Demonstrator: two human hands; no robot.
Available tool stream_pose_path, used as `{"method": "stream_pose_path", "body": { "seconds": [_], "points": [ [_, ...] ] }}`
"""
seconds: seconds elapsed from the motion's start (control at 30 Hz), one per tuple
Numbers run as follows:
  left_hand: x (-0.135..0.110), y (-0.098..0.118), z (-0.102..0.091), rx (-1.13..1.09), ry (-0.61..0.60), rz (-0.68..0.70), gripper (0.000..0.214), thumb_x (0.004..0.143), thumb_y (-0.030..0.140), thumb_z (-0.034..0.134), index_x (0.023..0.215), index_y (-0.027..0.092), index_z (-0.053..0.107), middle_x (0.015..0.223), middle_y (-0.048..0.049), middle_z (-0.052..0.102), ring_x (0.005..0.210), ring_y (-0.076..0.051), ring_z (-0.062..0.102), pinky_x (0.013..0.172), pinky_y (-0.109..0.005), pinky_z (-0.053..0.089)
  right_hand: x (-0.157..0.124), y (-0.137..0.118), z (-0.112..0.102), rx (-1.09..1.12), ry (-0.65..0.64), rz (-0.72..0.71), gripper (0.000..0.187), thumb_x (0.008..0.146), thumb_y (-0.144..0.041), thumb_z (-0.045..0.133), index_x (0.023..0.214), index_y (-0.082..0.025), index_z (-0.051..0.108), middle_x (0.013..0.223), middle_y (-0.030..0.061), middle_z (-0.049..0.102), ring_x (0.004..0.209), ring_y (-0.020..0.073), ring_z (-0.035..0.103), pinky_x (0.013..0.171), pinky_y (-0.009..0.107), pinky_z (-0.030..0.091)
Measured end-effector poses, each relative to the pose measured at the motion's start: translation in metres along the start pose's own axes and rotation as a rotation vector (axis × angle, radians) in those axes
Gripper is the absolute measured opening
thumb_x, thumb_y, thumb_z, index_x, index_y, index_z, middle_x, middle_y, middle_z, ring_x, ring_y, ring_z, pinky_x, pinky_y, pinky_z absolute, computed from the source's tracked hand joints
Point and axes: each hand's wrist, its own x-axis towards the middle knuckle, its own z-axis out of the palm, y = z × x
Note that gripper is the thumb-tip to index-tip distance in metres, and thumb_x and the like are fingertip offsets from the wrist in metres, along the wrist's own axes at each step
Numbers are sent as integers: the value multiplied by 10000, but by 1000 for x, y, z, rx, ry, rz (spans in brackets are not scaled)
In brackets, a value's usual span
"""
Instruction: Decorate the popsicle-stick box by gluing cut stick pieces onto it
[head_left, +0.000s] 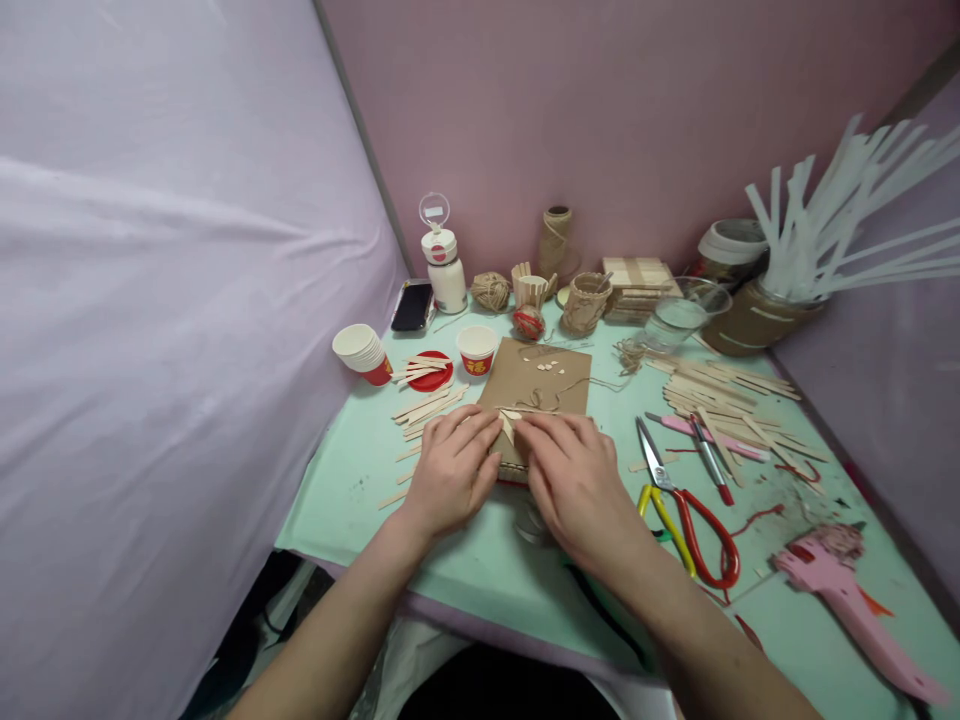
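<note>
A brown cardboard sheet (538,383) lies flat on the pale green table (352,480), with thin twine and a few small pale pieces on it. My left hand (448,470) rests on the sheet's near left corner, fingers curled and pinched toward a small pale piece (511,420). My right hand (576,478) lies over the near right part, fingertips pressed on the same spot and the twine. The two hands almost meet there. What the fingers hold under them is hidden.
Scissors with red and yellow handles (679,500) lie right of my right hand, then pens (709,455) and a pile of wooden sticks (727,395). A pink glue gun (851,590) sits at near right. Paper cups (364,350), a red lid with sticks (429,370), twine balls and jars stand behind.
</note>
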Motion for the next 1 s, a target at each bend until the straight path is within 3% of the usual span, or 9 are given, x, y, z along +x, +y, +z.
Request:
{"method": "stream_pose_path", "body": {
  "seconds": [0.3, 1.0],
  "points": [
    [0, -1, 0, 4, -19, 15, 338, 960, 249, 478, 1267, 160, 588, 1281, -91, 662, 1228, -258, 515, 1014, -425, 351, 16, 21, -3, 25, -125, -54, 343, 942, -143, 467, 1251, -165, 614, 1299, 77, 641, 1149, 289, 468, 883, 438, 396],
    [9, 0, -5, -5, -17, 22, 284, 961, 265, 477, 1185, 182, 631, 1207, -81, 699, 1184, -251, 559, 994, -420, 363, 30, 31, -8, 75, -124, -155, 316, 950, -155, 445, 1179, -183, 662, 1178, 92, 688, 1047, 263, 497, 851, 427, 451]
  ]
}}
